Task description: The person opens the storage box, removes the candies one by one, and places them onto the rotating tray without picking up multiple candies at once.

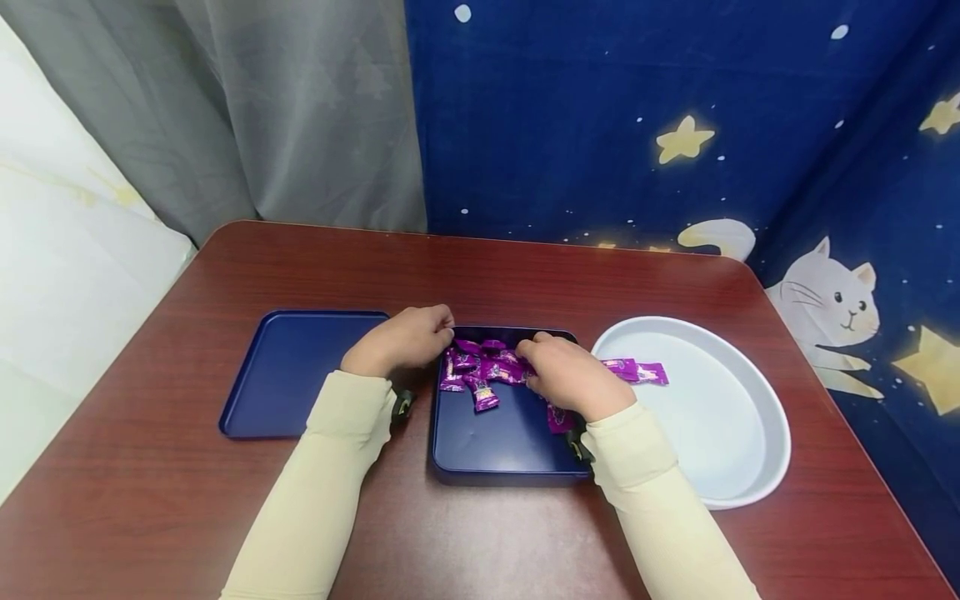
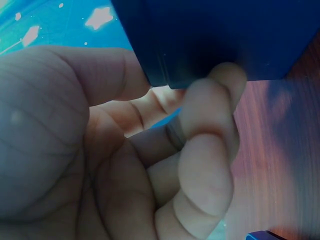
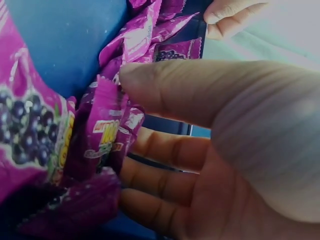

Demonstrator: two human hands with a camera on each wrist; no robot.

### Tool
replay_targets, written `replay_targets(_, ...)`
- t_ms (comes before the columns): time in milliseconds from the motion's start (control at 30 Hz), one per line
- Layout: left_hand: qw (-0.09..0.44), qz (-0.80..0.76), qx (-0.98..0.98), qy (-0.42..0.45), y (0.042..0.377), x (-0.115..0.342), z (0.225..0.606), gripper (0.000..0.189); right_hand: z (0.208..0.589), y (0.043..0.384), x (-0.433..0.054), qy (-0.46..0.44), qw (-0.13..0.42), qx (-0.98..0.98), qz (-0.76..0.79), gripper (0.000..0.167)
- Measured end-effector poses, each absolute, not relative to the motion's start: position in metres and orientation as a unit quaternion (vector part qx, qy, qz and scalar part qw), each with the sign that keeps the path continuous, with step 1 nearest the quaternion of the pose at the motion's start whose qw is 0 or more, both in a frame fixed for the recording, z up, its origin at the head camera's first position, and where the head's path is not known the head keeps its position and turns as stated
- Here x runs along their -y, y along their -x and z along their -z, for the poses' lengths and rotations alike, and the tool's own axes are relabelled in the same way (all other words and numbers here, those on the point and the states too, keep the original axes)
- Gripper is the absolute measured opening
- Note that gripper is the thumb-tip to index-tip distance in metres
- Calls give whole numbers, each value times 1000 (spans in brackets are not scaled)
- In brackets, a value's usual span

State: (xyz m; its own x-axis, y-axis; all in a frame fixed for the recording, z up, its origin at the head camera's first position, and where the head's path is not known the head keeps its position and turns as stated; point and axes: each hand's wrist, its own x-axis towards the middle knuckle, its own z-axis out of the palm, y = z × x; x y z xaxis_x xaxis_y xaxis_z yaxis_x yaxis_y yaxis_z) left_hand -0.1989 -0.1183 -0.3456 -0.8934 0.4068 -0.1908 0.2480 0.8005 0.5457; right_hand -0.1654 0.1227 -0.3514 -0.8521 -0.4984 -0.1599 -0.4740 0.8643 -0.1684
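Note:
A dark blue rectangular tin [image 1: 510, 442] holds several purple wrapped candies [image 1: 480, 367], bunched toward its far left. My left hand [image 1: 408, 337] grips the tin's far left corner; in the left wrist view the thumb and curled fingertips [image 2: 205, 110] lie against the blue wall. Inside the tin, at its right side, my right hand [image 1: 573, 375] pinches a purple candy [image 3: 107, 127] between thumb and fingers. Grapes are printed on a candy wrapper [image 3: 30, 125] close by in the right wrist view.
A white oval tray [image 1: 712, 417] stands right of the tin, with purple candies [image 1: 633, 371] at its left side, partly behind the right hand. The flat blue lid [image 1: 288, 375] lies on the brown table [image 1: 150, 467] at left. Curtains [image 1: 562, 125] hang behind.

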Motion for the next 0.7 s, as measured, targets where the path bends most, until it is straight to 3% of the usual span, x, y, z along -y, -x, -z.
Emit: replay_targets(700, 148, -261, -937, -180, 199, 117, 344, 13, 355, 169, -123, 273, 71, -957, 71, 23)
